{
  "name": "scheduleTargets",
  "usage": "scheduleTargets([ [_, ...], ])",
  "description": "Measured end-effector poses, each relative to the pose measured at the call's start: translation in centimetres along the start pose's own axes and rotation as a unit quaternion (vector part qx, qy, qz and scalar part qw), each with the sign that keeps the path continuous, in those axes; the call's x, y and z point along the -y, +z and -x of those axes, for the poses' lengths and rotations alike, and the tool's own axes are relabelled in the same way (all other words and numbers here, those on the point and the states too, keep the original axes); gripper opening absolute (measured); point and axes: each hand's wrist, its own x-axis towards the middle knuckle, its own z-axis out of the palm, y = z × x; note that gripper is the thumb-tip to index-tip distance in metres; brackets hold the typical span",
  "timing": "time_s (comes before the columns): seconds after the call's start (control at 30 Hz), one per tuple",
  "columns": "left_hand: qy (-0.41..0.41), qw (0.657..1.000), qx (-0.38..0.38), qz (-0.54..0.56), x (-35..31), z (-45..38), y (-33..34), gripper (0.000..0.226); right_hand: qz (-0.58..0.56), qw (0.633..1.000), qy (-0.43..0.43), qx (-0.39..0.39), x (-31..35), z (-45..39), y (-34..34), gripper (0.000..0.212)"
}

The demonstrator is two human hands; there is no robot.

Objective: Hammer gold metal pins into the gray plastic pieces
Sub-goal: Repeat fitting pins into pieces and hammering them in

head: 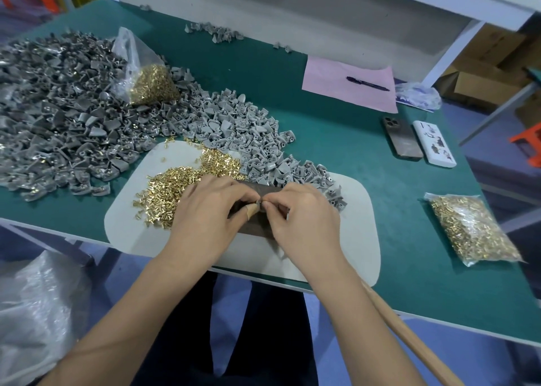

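My left hand [209, 210] and my right hand [304, 212] meet fingertip to fingertip over a dark metal block [254, 230] on a pale grey mat [128, 218]. Between the fingertips sits a small gray plastic piece [258, 204]; which hand pinches it and whether a pin is there is too small to tell. Loose gold pins [167, 192] lie in a heap on the mat just left of my left hand. A heap of light gray plastic pieces [243, 133] lies behind the hands. A wooden hammer handle [409, 336] runs under my right forearm, its head hidden.
A large heap of darker gray pieces with pins [52, 113] fills the left of the green table [336, 142]. Bags of gold pins lie at back left [152, 84] and right [471, 227]. Pink paper with a pen [367, 83], two phones [402, 139], a plastic sack [32, 312].
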Motion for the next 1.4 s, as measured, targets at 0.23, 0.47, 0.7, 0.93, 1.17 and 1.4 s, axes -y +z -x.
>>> scheduleTargets([
  [0.23,0.005,1.0,0.001,0.026,0.5,-0.4,0.2,0.009,0.054,0.998,0.003,0.018,0.7,-0.2,-0.1,0.016],
  [0.47,0.016,1.0,-0.004,0.01,0.5,-0.4,0.0,0.007,-0.017,0.999,0.04,0.003,-0.1,-0.1,0.6,0.011],
  [0.7,0.015,1.0,-0.013,-0.003,0.4,-0.2,0.1,0.007,-0.084,0.993,0.072,-0.025,-0.6,0.7,1.4,0.012],
  [0.93,0.013,1.0,-0.014,-0.008,0.5,-0.3,0.2,0.009,-0.14,0.986,0.076,-0.049,-1.2,2.1,1.6,0.015],
  [1.17,0.019,1.0,0.004,-0.017,0.7,-0.6,-0.1,0.011,0.002,0.989,0.146,-0.034,-6.5,7.6,-1.1,0.016],
  [1.4,0.015,1.0,0.01,-0.016,0.7,-0.6,-0.1,0.014,0.065,0.985,0.137,0.088,-7.6,7.8,-2.7,0.019],
])
